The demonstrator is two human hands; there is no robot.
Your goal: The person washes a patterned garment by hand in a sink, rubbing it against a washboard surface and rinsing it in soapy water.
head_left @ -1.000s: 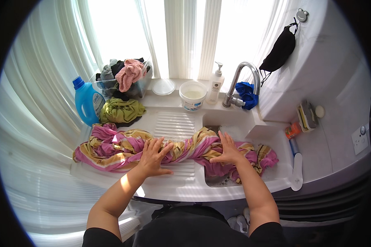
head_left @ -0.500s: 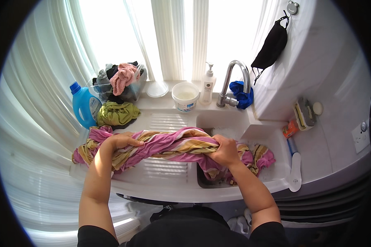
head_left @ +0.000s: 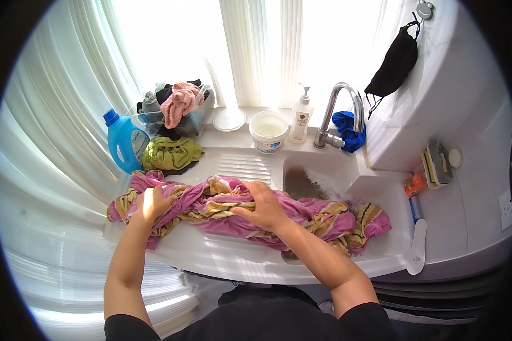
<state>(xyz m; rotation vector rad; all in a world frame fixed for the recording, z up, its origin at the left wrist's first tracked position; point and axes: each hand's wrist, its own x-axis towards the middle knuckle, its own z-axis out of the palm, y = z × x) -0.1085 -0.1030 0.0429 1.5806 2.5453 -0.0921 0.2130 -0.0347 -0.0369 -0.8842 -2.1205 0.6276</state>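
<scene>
A long twisted pink and tan striped cloth (head_left: 216, 210) lies across the white washboard sink (head_left: 222, 258), from the ribbed board (head_left: 244, 167) on the left over the basin (head_left: 304, 181) to the right rim. My left hand (head_left: 155, 204) rests on its left part, thumb and fingers apart. On the middle of the cloth lies my right hand (head_left: 264, 207), open, its fingers spread. Dark, cloudy water with some foam shows in the basin behind the cloth.
A blue detergent bottle (head_left: 124, 145), a green cloth (head_left: 173, 153) and a clear bin (head_left: 202, 116) of clothes stand back left. Behind the sink are a white tub (head_left: 268, 131), a pump bottle (head_left: 301, 116) and a faucet (head_left: 352, 99). A white-handled brush (head_left: 417, 244) lies at the right.
The cloth, gripped and raised before, now lies lower across the sink. My right hand has let go and moved left along it; my left hand has loosened. The whole view has shifted slightly.
</scene>
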